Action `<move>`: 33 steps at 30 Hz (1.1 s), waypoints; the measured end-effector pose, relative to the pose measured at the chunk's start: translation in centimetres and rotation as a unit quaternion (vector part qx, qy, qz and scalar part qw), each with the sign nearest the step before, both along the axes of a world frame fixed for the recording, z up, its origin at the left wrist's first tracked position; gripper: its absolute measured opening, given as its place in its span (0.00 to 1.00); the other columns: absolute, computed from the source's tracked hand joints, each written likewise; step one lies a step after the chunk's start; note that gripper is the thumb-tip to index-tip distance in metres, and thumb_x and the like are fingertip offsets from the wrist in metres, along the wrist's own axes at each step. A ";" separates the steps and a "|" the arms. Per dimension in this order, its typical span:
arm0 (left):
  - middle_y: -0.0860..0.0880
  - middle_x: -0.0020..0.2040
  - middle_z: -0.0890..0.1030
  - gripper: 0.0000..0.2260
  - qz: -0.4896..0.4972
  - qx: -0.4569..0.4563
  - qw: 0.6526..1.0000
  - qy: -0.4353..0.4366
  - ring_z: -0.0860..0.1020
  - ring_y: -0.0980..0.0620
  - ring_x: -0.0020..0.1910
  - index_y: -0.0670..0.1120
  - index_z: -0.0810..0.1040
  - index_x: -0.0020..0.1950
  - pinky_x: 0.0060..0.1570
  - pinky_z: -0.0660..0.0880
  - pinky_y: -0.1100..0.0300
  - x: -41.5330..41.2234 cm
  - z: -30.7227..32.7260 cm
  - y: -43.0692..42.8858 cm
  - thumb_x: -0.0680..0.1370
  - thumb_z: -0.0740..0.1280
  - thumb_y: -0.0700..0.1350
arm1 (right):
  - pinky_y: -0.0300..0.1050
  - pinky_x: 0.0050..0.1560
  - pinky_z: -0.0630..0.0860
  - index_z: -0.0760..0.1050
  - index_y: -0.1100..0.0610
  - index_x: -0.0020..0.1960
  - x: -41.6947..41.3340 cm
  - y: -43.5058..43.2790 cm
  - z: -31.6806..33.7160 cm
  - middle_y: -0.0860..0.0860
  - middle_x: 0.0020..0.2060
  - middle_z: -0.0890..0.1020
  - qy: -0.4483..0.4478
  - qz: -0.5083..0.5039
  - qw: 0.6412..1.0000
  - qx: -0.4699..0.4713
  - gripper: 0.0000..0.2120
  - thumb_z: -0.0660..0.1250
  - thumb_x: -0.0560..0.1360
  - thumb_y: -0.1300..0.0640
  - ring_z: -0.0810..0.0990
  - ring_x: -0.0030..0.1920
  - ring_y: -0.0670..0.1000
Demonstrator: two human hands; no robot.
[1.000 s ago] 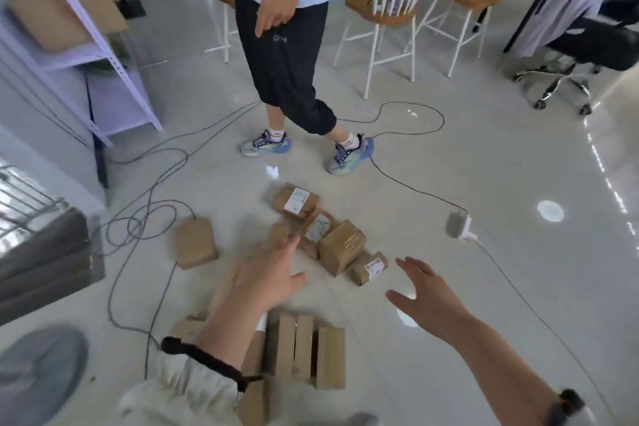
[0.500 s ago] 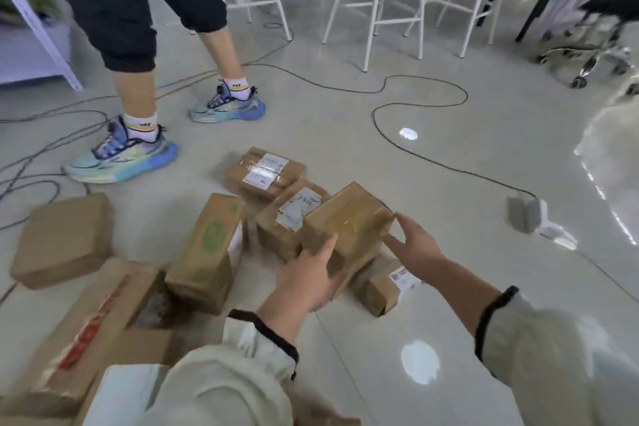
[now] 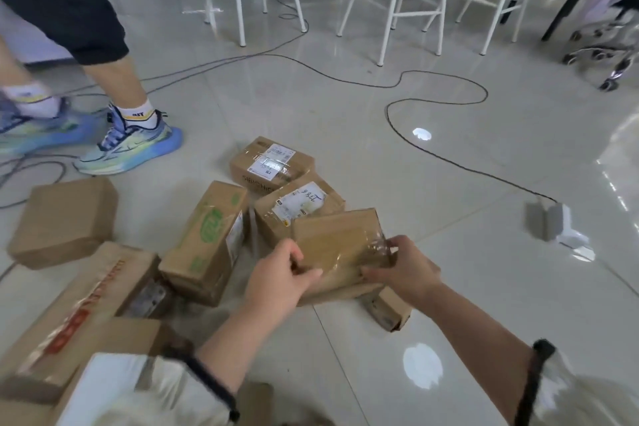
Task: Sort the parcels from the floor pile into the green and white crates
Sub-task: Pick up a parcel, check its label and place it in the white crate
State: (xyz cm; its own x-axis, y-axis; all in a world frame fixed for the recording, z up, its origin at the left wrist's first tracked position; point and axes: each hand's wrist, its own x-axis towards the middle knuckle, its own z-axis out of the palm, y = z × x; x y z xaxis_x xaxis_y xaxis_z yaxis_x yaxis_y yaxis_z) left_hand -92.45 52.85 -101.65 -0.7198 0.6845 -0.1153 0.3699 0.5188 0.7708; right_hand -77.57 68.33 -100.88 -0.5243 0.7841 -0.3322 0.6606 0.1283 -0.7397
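Barely begun, by the look | your left hand [image 3: 280,278] and right hand [image 3: 403,270], fingers curled, gripped the taped parcel [image 3: 337,245] at its near edge, one each side, on the floor [image 3: 484,287] pile | several other parcels [image 3: 207,242] lay unsorted around it | green and white crates out of frame, fill unknown.

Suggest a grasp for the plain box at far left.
Grip its left and right sides from above: the plain box lies flat with both sides free. Wide, so probably two-handed; left hand and right hand now hold the taped box.
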 end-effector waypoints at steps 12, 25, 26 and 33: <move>0.51 0.59 0.78 0.28 -0.184 -0.211 0.954 -0.110 0.76 0.53 0.56 0.51 0.70 0.64 0.52 0.72 0.62 2.2 -8.5 -6.1 0.67 0.74 0.43 | 0.42 0.49 0.77 0.69 0.55 0.55 7.0 -9.8 -10.1 0.47 0.51 0.76 -0.079 0.048 0.978 -0.186 0.18 0.71 0.68 0.58 0.79 0.48 0.43; 0.42 0.63 0.77 0.23 0.061 -0.128 0.978 -0.150 0.77 0.43 0.59 0.42 0.73 0.67 0.60 0.73 0.51 -3.5 -7.8 -4.9 0.73 0.72 0.43 | 0.41 0.53 0.75 0.76 0.52 0.52 4.5 -11.5 -6.2 0.50 0.56 0.79 -0.007 0.073 0.896 -0.438 0.11 0.71 0.72 0.51 0.77 0.58 0.47; 0.41 0.64 0.76 0.25 0.100 -0.118 0.979 -0.135 0.76 0.41 0.59 0.41 0.71 0.68 0.60 0.72 0.51 -3.7 -7.5 -5.0 0.73 0.72 0.45 | 0.40 0.49 0.75 0.77 0.53 0.49 4.3 -11.2 -6.2 0.50 0.52 0.80 -0.018 0.094 0.928 -0.361 0.06 0.69 0.74 0.53 0.79 0.52 0.46; 0.43 0.44 0.82 0.21 -0.012 -0.277 0.943 -0.186 0.81 0.45 0.40 0.41 0.79 0.53 0.39 0.78 0.55 -1.2 -7.1 -5.8 0.73 0.69 0.58 | 0.39 0.33 0.72 0.74 0.56 0.60 2.1 -3.1 -5.1 0.52 0.54 0.77 -0.092 -0.009 0.993 0.075 0.15 0.65 0.76 0.52 0.75 0.44 0.52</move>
State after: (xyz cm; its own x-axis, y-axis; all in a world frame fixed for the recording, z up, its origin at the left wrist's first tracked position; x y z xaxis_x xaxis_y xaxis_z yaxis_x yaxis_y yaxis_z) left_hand -93.70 47.03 -108.76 -0.5436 0.4606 -0.7017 0.1437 0.8747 0.4629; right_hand -75.50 65.21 -106.01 -0.4510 0.8405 -0.3001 0.7863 0.2151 -0.5792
